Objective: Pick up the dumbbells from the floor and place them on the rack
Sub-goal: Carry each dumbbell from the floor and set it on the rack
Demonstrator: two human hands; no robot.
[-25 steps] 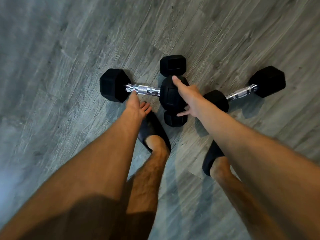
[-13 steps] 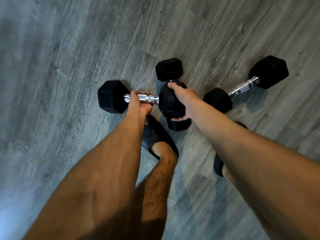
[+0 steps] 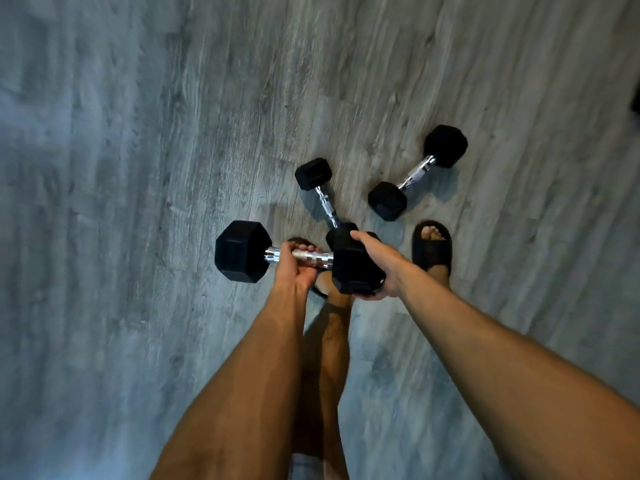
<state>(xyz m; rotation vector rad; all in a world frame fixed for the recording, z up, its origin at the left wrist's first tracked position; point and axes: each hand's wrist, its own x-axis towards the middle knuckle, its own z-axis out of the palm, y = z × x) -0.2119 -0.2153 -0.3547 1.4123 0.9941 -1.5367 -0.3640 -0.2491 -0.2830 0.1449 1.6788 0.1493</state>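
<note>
A large black hex dumbbell (image 3: 241, 251) with a chrome handle is lifted off the grey floor. My left hand (image 3: 294, 268) is closed around its handle. My right hand (image 3: 379, 263) cups its right head from the side and below. A smaller dumbbell (image 3: 313, 174) lies on the floor beyond, its near head partly hidden behind the lifted one. A third dumbbell (image 3: 417, 172) lies diagonally to the right. No rack is in view.
My right foot in a black slide sandal (image 3: 432, 249) stands just right of the hands; my left foot is mostly hidden under the lifted dumbbell. Grey wood-look floor (image 3: 138, 168) spreads all around. A dark object (image 3: 636, 100) touches the right edge.
The large dumbbell has risen off the floor in both hands. The view has pulled back, so the two dumbbells on the floor look smaller and farther away.
</note>
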